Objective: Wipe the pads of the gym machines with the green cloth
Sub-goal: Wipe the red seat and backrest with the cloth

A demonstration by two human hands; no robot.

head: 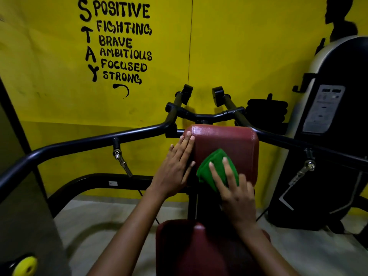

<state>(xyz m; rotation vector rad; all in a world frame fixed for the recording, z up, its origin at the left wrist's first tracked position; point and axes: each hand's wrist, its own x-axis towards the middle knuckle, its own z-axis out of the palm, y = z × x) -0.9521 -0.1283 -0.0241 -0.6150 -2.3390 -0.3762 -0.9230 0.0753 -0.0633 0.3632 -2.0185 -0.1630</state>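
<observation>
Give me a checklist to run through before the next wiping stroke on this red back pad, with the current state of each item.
1. Green cloth under the right hand, fingers spread flat on it: ok.
2. Cloth in contact with the back pad: ok.
3. Left hand flat on the pad's left edge, bracing it: ok.
4. Upper part of the pad clear of obstructions for an upward stroke: ok.
5. Cloth folded, not trailing loose: ok.
6. Seat pad already wiped: cannot tell.
</observation>
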